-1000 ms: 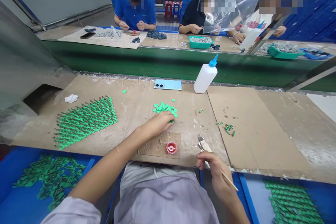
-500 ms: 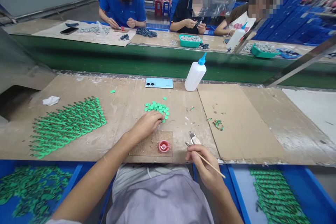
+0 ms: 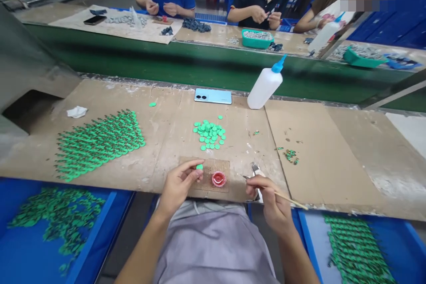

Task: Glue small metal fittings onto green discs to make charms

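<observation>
Between the fingertips of my left hand (image 3: 181, 184) is a green disc (image 3: 199, 167), held over the left part of a small brown board (image 3: 218, 163). A small cup of red liquid (image 3: 218, 179) sits on that board. My right hand (image 3: 271, 199) grips a thin wooden-handled brush (image 3: 289, 199), its tip pointing left toward the cup but apart from it. Beyond the board lies a loose pile of green discs (image 3: 209, 134). Just past my right hand is a metal-ended tool (image 3: 256, 169), partly covered by the hand.
Rows of green pieces (image 3: 100, 144) lie at left. A phone (image 3: 213, 96) and white glue bottle (image 3: 265, 88) stand at the back. Small green parts (image 3: 291, 156) lie on cardboard at right. Blue trays (image 3: 88, 235) sit below the edge. People work across the green barrier (image 3: 149, 57).
My left hand has come back from the disc pile toward me, now with one green disc in its fingers. My right hand still holds the brush. The view has shifted.
</observation>
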Tool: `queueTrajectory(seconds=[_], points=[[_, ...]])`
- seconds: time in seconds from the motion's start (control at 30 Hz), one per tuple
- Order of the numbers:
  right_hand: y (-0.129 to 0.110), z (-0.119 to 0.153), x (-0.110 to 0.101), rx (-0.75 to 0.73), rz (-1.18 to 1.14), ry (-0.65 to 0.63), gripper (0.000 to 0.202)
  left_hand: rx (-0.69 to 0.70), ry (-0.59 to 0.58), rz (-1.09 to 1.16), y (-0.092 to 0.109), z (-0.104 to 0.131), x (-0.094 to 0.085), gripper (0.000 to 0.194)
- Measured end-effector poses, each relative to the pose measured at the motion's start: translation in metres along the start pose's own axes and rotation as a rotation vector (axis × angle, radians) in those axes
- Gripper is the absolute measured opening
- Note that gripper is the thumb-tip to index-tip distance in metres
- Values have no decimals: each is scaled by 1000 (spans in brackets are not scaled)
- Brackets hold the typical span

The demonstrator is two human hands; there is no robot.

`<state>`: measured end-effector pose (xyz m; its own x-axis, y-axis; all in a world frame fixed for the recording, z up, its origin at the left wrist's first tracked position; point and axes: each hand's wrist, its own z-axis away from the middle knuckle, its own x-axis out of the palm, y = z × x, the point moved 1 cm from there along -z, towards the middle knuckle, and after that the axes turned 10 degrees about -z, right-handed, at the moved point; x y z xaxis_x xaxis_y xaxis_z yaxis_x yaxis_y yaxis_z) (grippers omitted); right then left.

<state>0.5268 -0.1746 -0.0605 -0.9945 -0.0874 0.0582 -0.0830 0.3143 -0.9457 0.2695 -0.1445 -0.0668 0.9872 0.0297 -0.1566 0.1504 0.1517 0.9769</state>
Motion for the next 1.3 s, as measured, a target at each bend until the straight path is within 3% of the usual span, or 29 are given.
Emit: queueTrajectory(seconds=[0.2,0.33,0.5,0.77,1.3], points=[[-13,-18,19,80,121,-131,24,-128,37,69,-5,30,2,28],[-15,-32,29,91,247,-230,40,-99,15,-7,-12,40,7,29],[-9,-40,34,75,349,-231,46,-105,-22,-18,-20,43,12,26],[0,-41,41,70,413,-262,36,86,-42,-161,-16,42,11,20],[-1,-42,42,-9,445,-292,31,177,-74,-231,-17,42,9,20]])
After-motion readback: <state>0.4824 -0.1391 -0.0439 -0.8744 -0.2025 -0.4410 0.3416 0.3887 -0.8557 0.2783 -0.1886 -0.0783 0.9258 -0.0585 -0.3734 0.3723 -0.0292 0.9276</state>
